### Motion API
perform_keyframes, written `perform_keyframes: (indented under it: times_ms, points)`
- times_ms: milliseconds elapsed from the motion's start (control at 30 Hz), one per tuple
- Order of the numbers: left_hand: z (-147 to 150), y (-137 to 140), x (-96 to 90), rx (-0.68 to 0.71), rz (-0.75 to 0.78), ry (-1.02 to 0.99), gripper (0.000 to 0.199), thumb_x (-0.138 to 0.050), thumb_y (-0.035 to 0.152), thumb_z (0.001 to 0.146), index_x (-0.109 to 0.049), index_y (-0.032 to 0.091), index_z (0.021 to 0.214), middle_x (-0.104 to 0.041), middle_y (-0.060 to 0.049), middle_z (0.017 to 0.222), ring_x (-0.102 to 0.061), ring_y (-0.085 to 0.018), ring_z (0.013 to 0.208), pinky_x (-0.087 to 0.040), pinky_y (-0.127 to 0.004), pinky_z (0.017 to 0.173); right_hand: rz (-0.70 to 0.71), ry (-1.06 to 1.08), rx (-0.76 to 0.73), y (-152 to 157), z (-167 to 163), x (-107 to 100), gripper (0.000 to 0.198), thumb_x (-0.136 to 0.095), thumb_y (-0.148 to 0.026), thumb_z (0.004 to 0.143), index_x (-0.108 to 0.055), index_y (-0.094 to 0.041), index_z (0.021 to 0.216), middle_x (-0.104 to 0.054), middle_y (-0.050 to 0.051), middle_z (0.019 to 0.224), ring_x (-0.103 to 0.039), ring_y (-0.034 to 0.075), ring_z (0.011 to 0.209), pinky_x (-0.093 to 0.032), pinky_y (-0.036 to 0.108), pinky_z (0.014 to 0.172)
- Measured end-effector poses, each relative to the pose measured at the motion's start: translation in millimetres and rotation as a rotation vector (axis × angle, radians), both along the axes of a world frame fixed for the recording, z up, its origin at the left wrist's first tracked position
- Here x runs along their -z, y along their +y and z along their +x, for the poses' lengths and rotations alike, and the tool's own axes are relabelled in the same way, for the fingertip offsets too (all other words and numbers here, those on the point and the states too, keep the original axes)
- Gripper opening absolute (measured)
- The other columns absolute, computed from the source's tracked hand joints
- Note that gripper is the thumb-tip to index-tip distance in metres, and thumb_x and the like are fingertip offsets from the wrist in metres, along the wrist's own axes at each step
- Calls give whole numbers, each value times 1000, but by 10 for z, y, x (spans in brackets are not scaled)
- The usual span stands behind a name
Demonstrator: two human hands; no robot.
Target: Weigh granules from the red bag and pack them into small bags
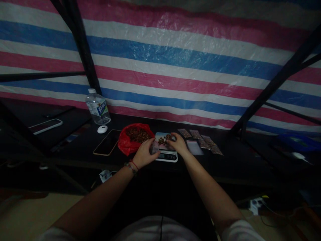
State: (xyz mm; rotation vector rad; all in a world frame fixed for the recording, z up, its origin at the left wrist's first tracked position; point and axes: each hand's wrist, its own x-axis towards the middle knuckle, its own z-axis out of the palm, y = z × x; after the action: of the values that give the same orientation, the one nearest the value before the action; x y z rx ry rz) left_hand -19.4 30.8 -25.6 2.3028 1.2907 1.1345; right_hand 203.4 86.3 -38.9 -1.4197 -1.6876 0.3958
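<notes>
My left hand (145, 154) is closed on a small clear plastic bag (155, 147) at the left side of a white kitchen scale (168, 157). Small brown dried pieces (162, 140) lie on the scale's platform. Over the platform's right side, my right hand (178, 144) has its fingers bent round some of these pieces. Left of the scale, a red plastic bag (124, 142) stands open, with a heap of the same brown pieces (138, 134) inside. The scale's small display shows, but its figures are too blurred to read.
Several filled small bags (209, 144) lie right of the scale, beside a flat clear bag (195, 147). To the left are a phone (107, 143), a white oval object (102, 129) and a clear bottle (97, 107). Dark metal posts (84, 50) frame the black table; striped sheeting (175, 60) hangs behind.
</notes>
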Motion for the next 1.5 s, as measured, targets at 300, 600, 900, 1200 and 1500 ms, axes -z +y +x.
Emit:
perform_keyframes:
  times_ms: [300, 600, 900, 1200, 1500]
  points:
    - [15, 100, 117, -46, 11, -97, 47, -64, 39, 75, -52, 15, 114, -59, -12, 112, -55, -25, 106, -45, -41, 93, 9, 114, -104, -138, -105, -175, 38, -69, -31, 68, -64, -20, 104, -68, 7, 103, -62, 21, 97, -47, 39, 90]
    - [14, 51, 66, -19, 24, -107, 46, -65, 40, 75, -53, 16, 112, -60, -11, 110, -57, -25, 104, -46, -41, 92, -78, 349, -342, -381, -392, -226, 52, -72, -25, 64, -52, -22, 113, -67, 6, 104, -65, 19, 92, -52, 34, 82]
    - [7, 72, 83, -44, -6, -188, 43, -66, 40, 74, -55, 16, 108, -62, -10, 105, -59, -24, 99, -47, -39, 89, -22, 110, -373, -385, -408, -352, 36, -67, -19, 67, -60, -21, 102, -66, 4, 100, -64, 18, 89, -52, 33, 80]
    - [2, 68, 95, -45, -35, -234, 45, -67, 40, 73, -54, 15, 109, -62, -10, 106, -59, -24, 98, -48, -39, 88, 17, -102, -484, -335, -419, -549, 44, -65, -15, 70, -64, -25, 112, -66, 5, 110, -63, 21, 99, -51, 37, 86]
    - [9, 69, 111, -7, -40, -230, 49, -68, 40, 72, -53, 15, 111, -62, -10, 107, -60, -24, 99, -48, -38, 87, -15, -44, -597, -334, -482, -578, 55, -59, -14, 76, -51, -27, 129, -59, 5, 126, -56, 19, 114, -46, 37, 95]
